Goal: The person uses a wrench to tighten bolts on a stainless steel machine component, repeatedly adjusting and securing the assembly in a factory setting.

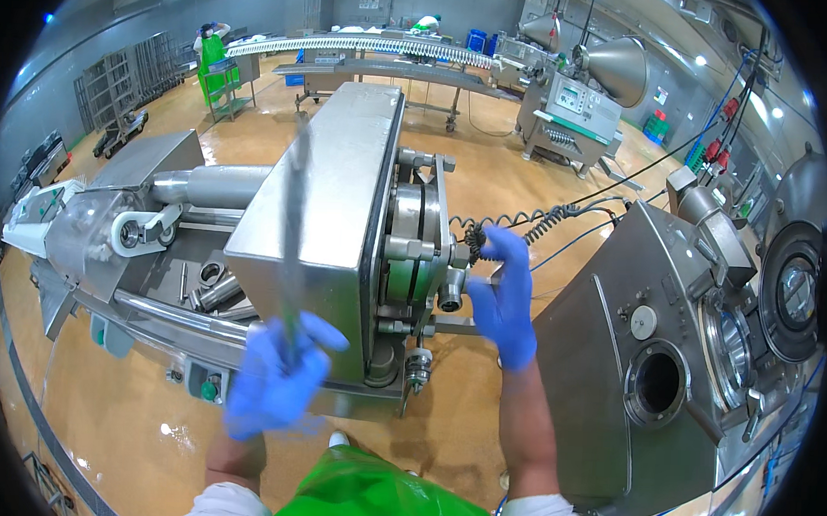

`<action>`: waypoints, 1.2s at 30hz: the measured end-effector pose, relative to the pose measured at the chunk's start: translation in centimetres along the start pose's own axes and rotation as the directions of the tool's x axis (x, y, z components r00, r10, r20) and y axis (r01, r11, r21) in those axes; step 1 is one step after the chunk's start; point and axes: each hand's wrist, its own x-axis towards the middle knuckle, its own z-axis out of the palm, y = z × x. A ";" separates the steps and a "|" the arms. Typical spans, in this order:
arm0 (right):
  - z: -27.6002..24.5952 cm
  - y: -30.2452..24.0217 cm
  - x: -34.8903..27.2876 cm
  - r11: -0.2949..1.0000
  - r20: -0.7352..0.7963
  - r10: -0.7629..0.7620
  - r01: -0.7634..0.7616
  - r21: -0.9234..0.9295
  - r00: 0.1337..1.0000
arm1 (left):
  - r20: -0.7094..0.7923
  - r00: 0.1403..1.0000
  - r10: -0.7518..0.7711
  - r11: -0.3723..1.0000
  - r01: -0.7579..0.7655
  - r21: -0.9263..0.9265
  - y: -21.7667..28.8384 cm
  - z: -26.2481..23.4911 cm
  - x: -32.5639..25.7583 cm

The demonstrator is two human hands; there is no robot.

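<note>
My left hand (277, 377), in a blue glove, is closed around the lower end of a long, thin bar (294, 220). Motion blurs the bar, so its exact kind does not show; it points up in front of a large steel housing (310, 189). To the right, my blue-gloved right hand (507, 304) is open, thumb and fingers apart. It is just beside a round metal fitting (452, 290) on the machine's end plate, and I cannot tell whether they touch. Steel nuts (409, 249) and a banded cylinder (412, 221) show between plate and housing.
Loose steel tubes (214, 291) lie in the machine's trough at left. A steel cabinet (611, 377) with a round opening stands close on the right. Coiled cable (549, 225) hangs behind my right hand. A person in a green apron (213, 60) stands far off by a conveyor (358, 48).
</note>
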 end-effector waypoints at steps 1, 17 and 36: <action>0.8 2.0 1.0 0.998 -0.013 -0.007 0.006 -0.066 1.000 | -0.069 0.997 0.019 1.000 -0.019 0.012 1.1 -1.0 1.1; 2.1 3.0 1.4 0.971 0.015 -0.164 0.164 -0.174 0.986 | -0.196 0.969 0.148 0.520 0.093 0.849 4.4 -2.6 14.6; 1.3 2.3 2.6 0.629 0.583 0.594 -0.772 0.091 0.554 | -0.153 0.926 0.345 0.424 -0.009 0.905 3.3 -2.5 14.2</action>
